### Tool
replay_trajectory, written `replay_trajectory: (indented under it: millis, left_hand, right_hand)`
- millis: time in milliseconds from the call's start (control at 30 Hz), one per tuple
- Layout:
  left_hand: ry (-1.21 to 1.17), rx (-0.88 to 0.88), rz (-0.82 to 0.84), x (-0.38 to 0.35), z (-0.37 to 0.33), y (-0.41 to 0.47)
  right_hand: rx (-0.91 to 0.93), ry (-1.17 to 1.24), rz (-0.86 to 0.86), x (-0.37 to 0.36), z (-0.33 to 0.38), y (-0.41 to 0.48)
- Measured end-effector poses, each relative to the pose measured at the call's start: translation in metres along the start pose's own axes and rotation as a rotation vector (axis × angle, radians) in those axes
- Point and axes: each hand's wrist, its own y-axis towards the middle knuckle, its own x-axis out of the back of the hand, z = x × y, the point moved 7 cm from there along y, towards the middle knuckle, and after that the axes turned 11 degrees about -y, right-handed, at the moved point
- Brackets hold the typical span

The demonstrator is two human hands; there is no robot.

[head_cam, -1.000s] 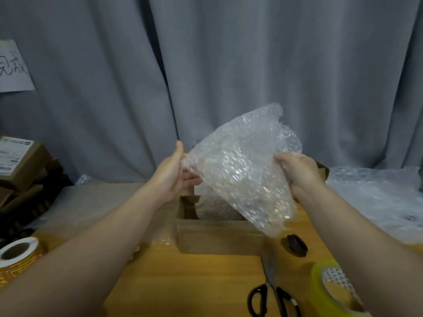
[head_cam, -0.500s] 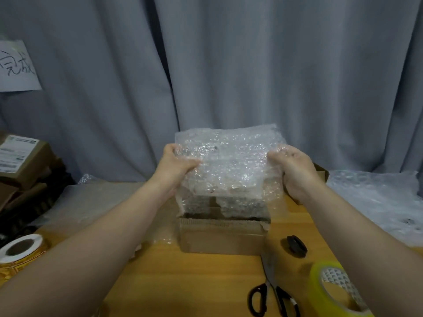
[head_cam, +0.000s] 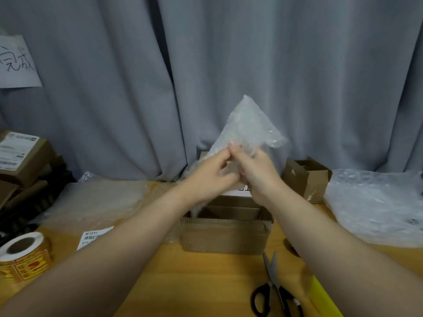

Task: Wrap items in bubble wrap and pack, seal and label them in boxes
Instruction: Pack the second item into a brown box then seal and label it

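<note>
Above an open brown cardboard box [head_cam: 225, 236] on the wooden table, both hands hold a folded sheet of clear bubble wrap [head_cam: 248, 125] that sticks up in a point. My left hand [head_cam: 211, 173] pinches its lower left edge. My right hand [head_cam: 257, 170] grips the wrap right beside it, fingers curled into the plastic. The two hands touch each other. Whatever is inside the wrap is hidden. A corner of a white label shows in the box behind my right wrist.
Black-handled scissors [head_cam: 273, 291] and a yellow tape roll [head_cam: 325, 298] lie front right. A pile of bubble wrap [head_cam: 375, 207] and a small open box [head_cam: 306, 177] sit right. A sticker roll [head_cam: 24, 255], a shipping label [head_cam: 95, 237] and stacked boxes [head_cam: 21, 156] are left.
The wrap was held spread wide between the hands; the hands have come together at the middle, folding it into a narrow pointed shape above the box.
</note>
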Motion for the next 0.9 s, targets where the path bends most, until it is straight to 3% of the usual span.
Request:
replay_trajectory:
  millis: [100,167,233,300,367,433,467,533,600,700,833,900]
  left_hand:
    - [-0.258,0.129,-0.197,0.028,0.02,-0.015]
    - [-0.18,0.186,-0.367,0.05,0.04,-0.03]
    - [0.174,0.27,-0.271,0.053,0.061,-0.041]
    - [0.419,0.378,-0.003,0.037,0.085,-0.055]
    - [0.562,0.455,0.142,0.026,0.105,-0.071]
    - [0.621,0.478,0.101,0.028,0.114,-0.08]
    - [0.596,0.478,0.064,0.031,0.116,-0.083]
    - [0.446,0.496,0.026,0.03,0.123,-0.094]
    - [0.279,0.545,0.02,0.026,0.13,-0.105]
    - [0.234,0.585,0.011,0.021,0.141,-0.117]
    - [0.43,0.578,0.133,0.012,0.137,-0.112]
    - [0.654,0.576,0.212,0.009,0.131,-0.107]
  right_hand:
    - [-0.08,0.048,-0.16,0.028,-0.007,0.01]
    - [-0.012,-0.06,-0.242,0.046,-0.002,0.016]
    - [0.169,-0.317,-0.374,0.059,0.02,0.014]
    - [0.437,-0.576,-0.456,0.054,0.046,0.002]
    - [0.71,-0.851,-0.403,0.024,0.058,-0.018]
    - [0.877,-1.199,-0.333,-0.015,0.037,-0.036]
    - [0.893,-1.35,-0.201,-0.034,0.01,-0.041]
    - [0.688,-1.517,0.111,-0.057,-0.045,-0.044]
    - [0.314,-1.407,0.259,-0.054,-0.085,-0.039]
    - [0.032,-1.27,0.419,-0.056,-0.107,-0.027]
    - [-0.267,-0.951,0.93,-0.085,-0.118,-0.052]
    - [-0.31,-0.861,1.042,-0.089,-0.115,-0.057]
